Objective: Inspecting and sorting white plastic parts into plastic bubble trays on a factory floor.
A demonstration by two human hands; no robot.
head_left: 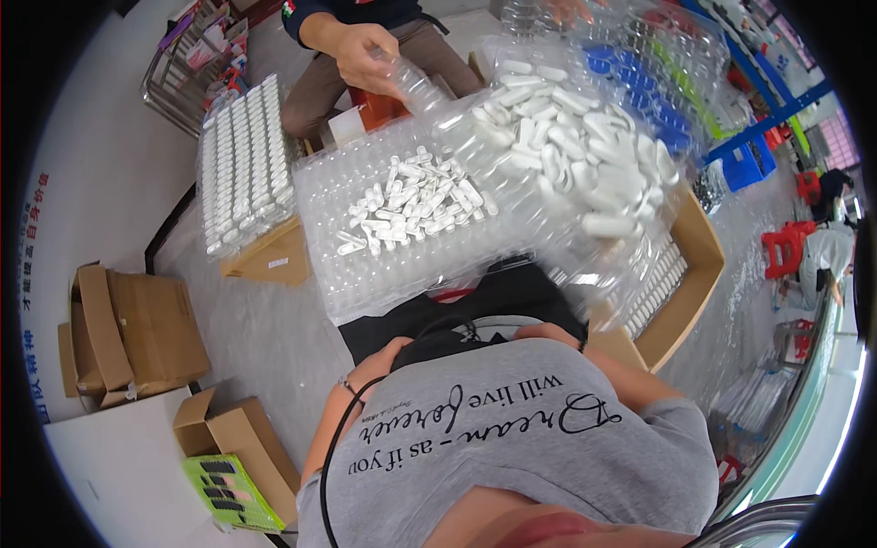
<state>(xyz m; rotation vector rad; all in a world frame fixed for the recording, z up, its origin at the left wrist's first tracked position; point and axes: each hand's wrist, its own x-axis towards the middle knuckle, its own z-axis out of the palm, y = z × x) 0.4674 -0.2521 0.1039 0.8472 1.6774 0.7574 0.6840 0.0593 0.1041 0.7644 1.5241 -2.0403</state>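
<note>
1. Clear tray (343, 269): near edge at the person's black lap cloth (370, 340); bare cells along left and near sides.
2. White pieces (416, 205) lie loose, heaped mid-tray.
3. Left hand (382, 358) at the waist, right hand (551, 334) at the shirt's hem; both short of the tray. Fingers partly hidden; cannot tell whether wide, narrow or holding.
4. Open floor (242, 333) to the left, before the brown cartons (160, 333).
5. Far left: filled tray stack (247, 164) walls that side.
6. Right: second heaped tray (585, 151), blurred, overlaps the first; open carton (699, 274) below.
7. Opposite: co-worker's hand (365, 59) grips clear plastic (420, 89).
</note>
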